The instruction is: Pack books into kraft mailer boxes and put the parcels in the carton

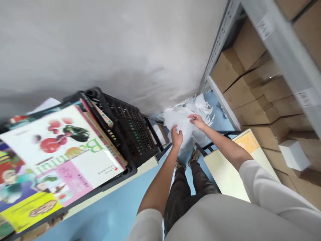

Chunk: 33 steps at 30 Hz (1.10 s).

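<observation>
Both my hands are over a heap of crumpled white sheets (pixel 187 117) on the floor, which look like paper or thin wrapping. My left hand (pixel 177 136) is on the near left side of the heap, thumb and fingers apart and slightly curled. Farther forward and to the right, my right hand (pixel 197 121) reaches over the sheets with its fingers loosely bent and apart. Nothing shows in either hand. Whether the fingertips touch the sheets, I cannot tell.
At left, a black plastic crate (pixel 130 124) holds books and magazines (pixel 72 150). A grey metal shelf (pixel 281 40) with cardboard boxes (pixel 250 90) rises at right. A pale yellow board (pixel 225 170) lies beside my legs. A wall (pixel 125 43) stands ahead, above the blue floor (pixel 117 204).
</observation>
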Tool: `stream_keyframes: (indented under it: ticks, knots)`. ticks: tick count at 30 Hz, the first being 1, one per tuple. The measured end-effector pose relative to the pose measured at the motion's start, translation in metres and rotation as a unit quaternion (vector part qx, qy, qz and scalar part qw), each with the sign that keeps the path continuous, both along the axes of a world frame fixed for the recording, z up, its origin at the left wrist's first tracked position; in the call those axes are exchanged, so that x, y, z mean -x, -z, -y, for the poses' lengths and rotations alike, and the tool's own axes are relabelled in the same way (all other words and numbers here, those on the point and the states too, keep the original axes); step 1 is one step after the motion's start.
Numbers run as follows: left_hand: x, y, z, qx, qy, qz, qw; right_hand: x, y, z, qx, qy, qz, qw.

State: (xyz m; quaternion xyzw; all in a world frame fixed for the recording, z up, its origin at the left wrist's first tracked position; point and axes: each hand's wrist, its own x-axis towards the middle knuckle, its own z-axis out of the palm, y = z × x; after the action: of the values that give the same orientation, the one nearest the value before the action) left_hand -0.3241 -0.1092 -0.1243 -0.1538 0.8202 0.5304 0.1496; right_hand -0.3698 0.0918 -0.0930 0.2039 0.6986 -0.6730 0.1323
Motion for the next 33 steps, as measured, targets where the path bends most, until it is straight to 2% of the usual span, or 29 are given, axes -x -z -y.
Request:
stream_keyframes:
  ticks: [6, 9, 13, 17, 19, 21, 25, 27, 29, 31, 33]
  knots:
    - [0.039, -0.076, -0.022, 0.021, -0.025, -0.094, 0.995, -0.007, -0.092, -0.038, 0.053, 0.076, -0.018, 0.996]
    - [0.052, -0.111, -0.036, -0.014, -0.008, -0.096, 0.995, -0.022, -0.128, -0.052, 0.091, 0.123, -0.04, 0.987]
    - [0.052, -0.157, -0.054, -0.065, 0.099, -0.142, 0.983, -0.058, -0.162, -0.065, 0.073, 0.173, -0.054, 0.981]
    - [0.03, -0.196, -0.073, -0.048, 0.224, -0.241, 0.943, -0.113, -0.186, -0.074, -0.034, 0.263, -0.037, 0.963]
    - [0.013, -0.214, -0.083, -0.022, 0.321, -0.289, 0.902, -0.144, -0.197, -0.076, -0.104, 0.326, -0.033, 0.939]
    - [-0.006, -0.231, -0.091, 0.018, 0.437, -0.326, 0.838, -0.174, -0.21, -0.076, -0.149, 0.366, -0.046, 0.918]
    - [-0.051, -0.261, -0.105, 0.116, 0.629, -0.381, 0.668, -0.22, -0.234, -0.071, -0.188, 0.383, -0.088, 0.9]
    - [-0.075, -0.268, -0.109, 0.145, 0.695, -0.404, 0.576, -0.236, -0.241, -0.068, -0.202, 0.393, -0.074, 0.894]
    - [-0.098, -0.269, -0.11, 0.155, 0.743, -0.418, 0.499, -0.25, -0.245, -0.069, -0.209, 0.422, -0.044, 0.881]
    - [-0.116, -0.264, -0.108, 0.157, 0.77, -0.423, 0.451, -0.267, -0.245, -0.074, -0.202, 0.482, -0.012, 0.852]
    - [-0.127, -0.256, -0.104, 0.172, 0.774, -0.42, 0.442, -0.29, -0.244, -0.08, -0.168, 0.563, 0.011, 0.809]
